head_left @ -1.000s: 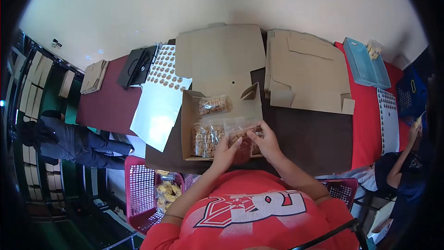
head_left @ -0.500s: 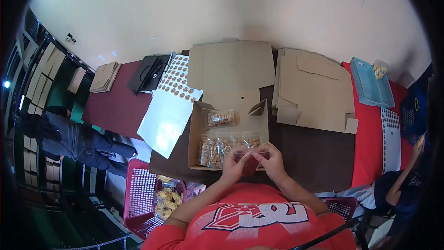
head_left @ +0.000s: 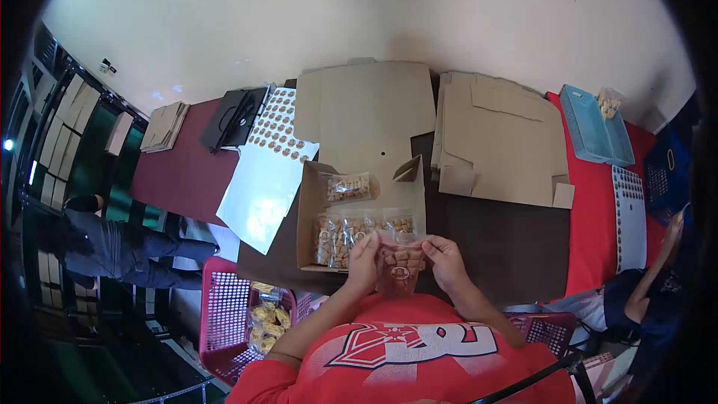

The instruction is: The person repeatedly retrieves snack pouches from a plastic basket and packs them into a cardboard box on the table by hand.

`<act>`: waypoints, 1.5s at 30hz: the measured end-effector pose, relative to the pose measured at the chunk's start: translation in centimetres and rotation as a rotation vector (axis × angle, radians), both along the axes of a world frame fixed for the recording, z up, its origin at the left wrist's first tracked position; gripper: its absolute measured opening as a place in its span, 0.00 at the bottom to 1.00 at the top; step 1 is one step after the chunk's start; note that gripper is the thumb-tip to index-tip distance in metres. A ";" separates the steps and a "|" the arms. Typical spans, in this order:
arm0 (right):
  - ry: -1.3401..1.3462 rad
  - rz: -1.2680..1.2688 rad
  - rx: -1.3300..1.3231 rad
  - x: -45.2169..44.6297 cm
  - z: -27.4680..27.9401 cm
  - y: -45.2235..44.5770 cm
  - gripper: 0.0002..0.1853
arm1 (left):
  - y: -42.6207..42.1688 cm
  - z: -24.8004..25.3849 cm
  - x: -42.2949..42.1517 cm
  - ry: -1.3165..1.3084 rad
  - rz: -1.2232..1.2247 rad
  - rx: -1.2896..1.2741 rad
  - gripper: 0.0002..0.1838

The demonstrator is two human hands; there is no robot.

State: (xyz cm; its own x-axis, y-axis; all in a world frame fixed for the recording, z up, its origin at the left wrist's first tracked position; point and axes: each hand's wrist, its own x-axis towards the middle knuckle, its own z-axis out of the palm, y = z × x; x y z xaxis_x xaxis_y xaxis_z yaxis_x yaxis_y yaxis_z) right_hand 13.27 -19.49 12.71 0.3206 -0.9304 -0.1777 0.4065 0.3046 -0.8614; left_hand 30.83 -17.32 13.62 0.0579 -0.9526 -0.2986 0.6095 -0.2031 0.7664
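Note:
A clear bag of brown snack pieces (head_left: 400,262) with a round label hangs upright between my hands, in front of the box's near edge. My left hand (head_left: 364,260) pinches its upper left corner, and my right hand (head_left: 443,256) pinches the upper right corner. Just beyond stands an open cardboard box (head_left: 305,213) with its lid folded back. Several filled bags (head_left: 340,236) stand in a row along its near side, partly covered by my hands. One more filled bag (head_left: 348,187) lies near the box's far left corner.
Left of the box lies a sticker sheet (head_left: 262,172), with black bags (head_left: 235,120) beyond. Flattened cardboard (head_left: 501,135) is stacked on the right, near a blue tray (head_left: 596,127). A pink basket (head_left: 224,307) stands below left. One person (head_left: 112,247) is at left, another (head_left: 636,292) at right.
The bag in my hands was bunched and held by its top; now it hangs spread flat, with its label showing. My hands have moved apart. The camera view has shifted slightly.

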 end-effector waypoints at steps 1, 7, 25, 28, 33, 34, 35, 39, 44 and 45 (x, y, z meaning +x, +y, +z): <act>-0.015 0.027 0.054 -0.3 0.1 -0.2 0.12 | -0.3 0.4 0.1 0.001 -0.004 0.006 0.15; 0.204 -0.096 0.031 0.1 0.5 -1.1 0.12 | -0.2 1.2 0.3 -1.182 0.269 -0.447 0.12; 0.534 -0.250 -0.416 3.1 -1.4 -1.7 0.14 | -0.8 0.9 -1.0 -0.873 -0.101 -0.370 0.07; 0.540 -0.510 -0.385 3.1 0.4 -2.3 0.18 | -0.7 0.7 -1.0 -0.935 -0.013 -0.396 0.05; 0.849 -0.202 -0.864 1.2 1.1 -2.4 0.12 | 0.0 0.2 -1.3 -0.715 -0.012 -0.272 0.06; 0.796 -0.114 -0.691 1.3 1.4 -2.0 0.11 | 0.1 0.1 -1.3 -0.712 -0.012 -0.269 0.06; 0.737 -0.028 -0.520 1.4 1.5 -1.6 0.09 | 0.0 -0.2 -1.0 -0.815 0.005 -0.294 0.06; 0.673 -0.050 -0.496 2.0 0.9 -0.8 0.07 | -0.1 -1.2 -0.3 -0.864 0.004 -0.288 0.06; 0.760 0.033 -0.612 2.0 1.9 -0.7 0.07 | -0.5 -0.4 0.3 -0.844 0.055 -0.326 0.06; 0.761 0.034 -0.612 1.9 1.9 -0.7 0.07 | -0.5 -0.3 0.4 -0.789 0.059 -0.269 0.06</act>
State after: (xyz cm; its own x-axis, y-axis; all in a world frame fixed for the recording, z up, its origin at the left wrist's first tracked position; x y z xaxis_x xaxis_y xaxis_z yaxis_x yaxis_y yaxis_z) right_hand 15.20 -20.18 14.58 0.3488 -0.9230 0.1625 -0.3244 -0.2816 -0.9030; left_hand 31.18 -17.82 13.27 0.2071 -0.9744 0.0876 -0.1225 0.0630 0.9905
